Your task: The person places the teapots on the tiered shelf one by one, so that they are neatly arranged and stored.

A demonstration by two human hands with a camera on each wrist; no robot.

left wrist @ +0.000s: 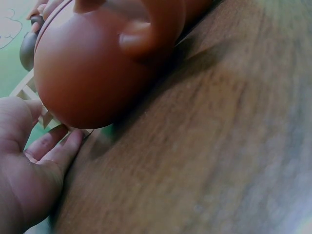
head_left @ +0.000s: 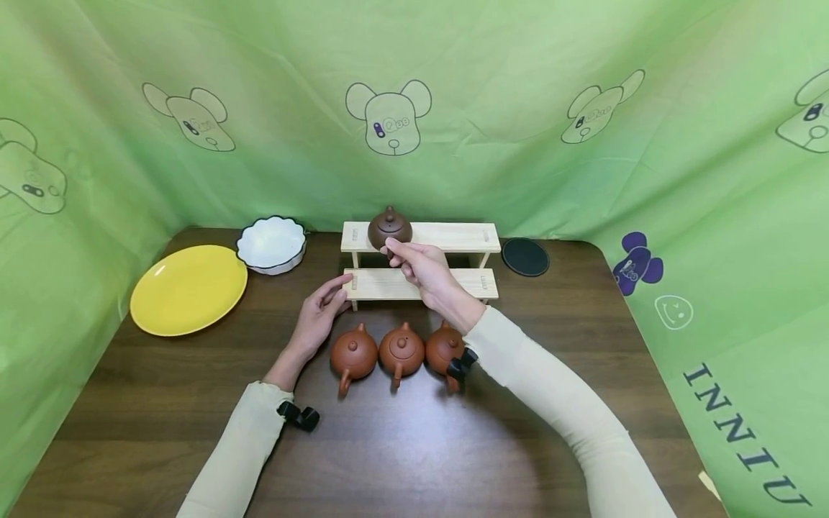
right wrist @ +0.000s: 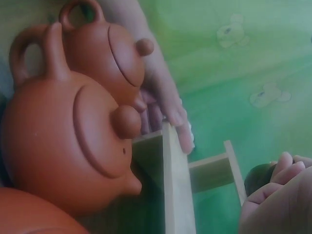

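A dark brown teapot (head_left: 391, 225) is at the left part of the upper tier of a light wooden two-step stand (head_left: 447, 237). My right hand (head_left: 425, 272) pinches its handle, which the fingers mostly hide; whether its base touches the board I cannot tell. At the left end of the lower tier, my left hand (head_left: 315, 316) holds the board's edge between thumb and fingers. Three reddish-brown teapots stand in a row in front of the stand: a left one (head_left: 352, 352), a middle one (head_left: 401, 351) and a right one (head_left: 443, 347), partly covered by the right wrist's camera.
A yellow plate (head_left: 189, 291) lies on the left of the brown wooden table (head_left: 401, 460), beside a white scalloped dish (head_left: 272, 244). Right of the stand is a round black coaster (head_left: 525, 257). Green printed curtain (head_left: 492, 165) encloses the back and sides.
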